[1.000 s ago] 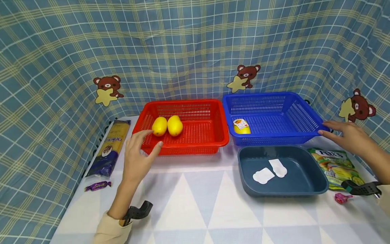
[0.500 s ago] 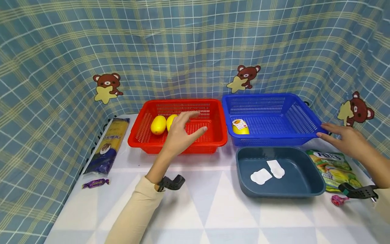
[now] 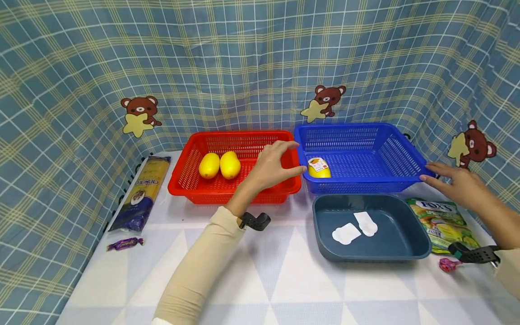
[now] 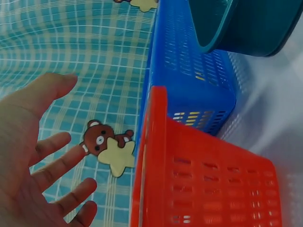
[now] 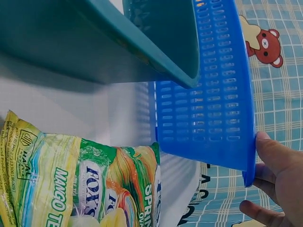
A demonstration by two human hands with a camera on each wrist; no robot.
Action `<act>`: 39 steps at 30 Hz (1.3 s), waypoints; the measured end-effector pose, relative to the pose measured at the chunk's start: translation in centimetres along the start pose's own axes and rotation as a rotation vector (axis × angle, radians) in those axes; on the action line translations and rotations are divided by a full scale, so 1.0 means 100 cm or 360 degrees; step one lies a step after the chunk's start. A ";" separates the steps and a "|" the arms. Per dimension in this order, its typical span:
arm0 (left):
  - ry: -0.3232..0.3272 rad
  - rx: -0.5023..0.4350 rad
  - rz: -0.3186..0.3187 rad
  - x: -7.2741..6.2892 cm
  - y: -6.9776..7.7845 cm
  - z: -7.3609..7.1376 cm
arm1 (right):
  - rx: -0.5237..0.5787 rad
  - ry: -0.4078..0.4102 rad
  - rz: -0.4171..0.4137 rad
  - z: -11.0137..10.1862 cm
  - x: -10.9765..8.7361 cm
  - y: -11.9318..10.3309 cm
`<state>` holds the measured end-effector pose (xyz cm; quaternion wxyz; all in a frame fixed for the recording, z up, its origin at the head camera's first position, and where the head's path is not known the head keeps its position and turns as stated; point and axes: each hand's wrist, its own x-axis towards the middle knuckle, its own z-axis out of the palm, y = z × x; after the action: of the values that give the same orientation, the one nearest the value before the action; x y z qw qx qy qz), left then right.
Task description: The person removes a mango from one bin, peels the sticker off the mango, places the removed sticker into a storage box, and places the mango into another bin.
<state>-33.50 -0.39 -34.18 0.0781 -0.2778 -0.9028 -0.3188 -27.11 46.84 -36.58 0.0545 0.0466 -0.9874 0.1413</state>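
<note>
My left hand (image 3: 272, 167), empty, reaches over the right end of the red basket (image 3: 233, 197). Its thumb and fingers are spread toward the near left corner of the blue basket (image 3: 367, 185). Two yellow mango-like fruits (image 3: 219, 165) lie in the red basket. Another yellow fruit (image 3: 319, 168) with a white and orange label sits in the blue one, at its left end. At the blue basket's right corner my right hand (image 3: 461, 183) holds the rim, thumb on one side and fingers on the other, as the right wrist view shows.
A dark teal tub (image 3: 371, 258) with two white packets (image 3: 355, 230) stands before the blue basket. Right of it lie a FOX'S candy bag (image 3: 443, 225) and a lollipop (image 3: 448, 265). At left are a pasta packet (image 3: 142, 194) and a purple wrapped candy (image 3: 125, 243). A plaid curtain (image 3: 243, 67) rises behind.
My left hand has swept right across the red basket, from its left front corner to the blue basket's left edge. My right hand stays at the blue basket's right corner.
</note>
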 end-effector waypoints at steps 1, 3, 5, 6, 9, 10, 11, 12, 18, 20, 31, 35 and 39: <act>-0.0022 0.0032 0.0013 0.004 0.002 0.002 | 0.0007 -0.0005 -0.0007 -0.001 0.000 0.000; -0.0074 0.0090 0.0022 0.012 0.006 0.005 | 0.0015 -0.0025 -0.0011 -0.003 -0.001 0.000; -0.0124 0.0120 0.0024 0.020 0.009 0.008 | 0.0010 -0.0032 -0.0021 -0.003 -0.001 -0.001; -0.0147 0.0138 0.0020 0.024 0.010 0.009 | 0.0001 -0.0035 -0.0028 -0.003 -0.001 -0.002; -0.0207 0.0175 0.0009 0.035 0.011 0.014 | -0.0007 -0.0050 -0.0035 -0.003 -0.001 -0.004; -0.0228 0.0184 0.0013 0.039 0.011 0.017 | -0.0008 -0.0051 -0.0040 -0.002 -0.001 -0.005; -0.0253 0.0197 0.0011 0.042 0.011 0.019 | -0.0008 -0.0053 -0.0043 -0.001 0.000 -0.005; -0.0277 0.0209 0.0012 0.045 0.011 0.021 | 0.0000 -0.0055 -0.0039 -0.001 0.000 -0.005; -0.0424 0.0275 0.0006 0.063 0.016 0.034 | 0.0017 -0.0031 -0.0023 0.000 -0.001 -0.003; -0.0464 0.0310 0.0006 0.068 0.019 0.037 | 0.0014 -0.0020 -0.0031 0.000 -0.002 -0.003; -0.0611 0.0260 0.0032 0.105 0.017 0.056 | 0.0024 -0.0019 -0.0043 0.000 0.002 -0.004; -0.0746 0.0331 -0.0024 0.111 0.017 0.063 | 0.0032 -0.0025 -0.0027 -0.001 0.003 -0.005; -0.0845 0.0629 -0.0030 0.112 0.020 0.071 | 0.0047 -0.0042 -0.0009 -0.002 0.001 -0.005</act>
<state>-41.49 10.37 -35.14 -0.1106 -0.3223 -0.9386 -0.0547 -27.12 46.45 -36.23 0.0411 0.0519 -0.9857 0.1550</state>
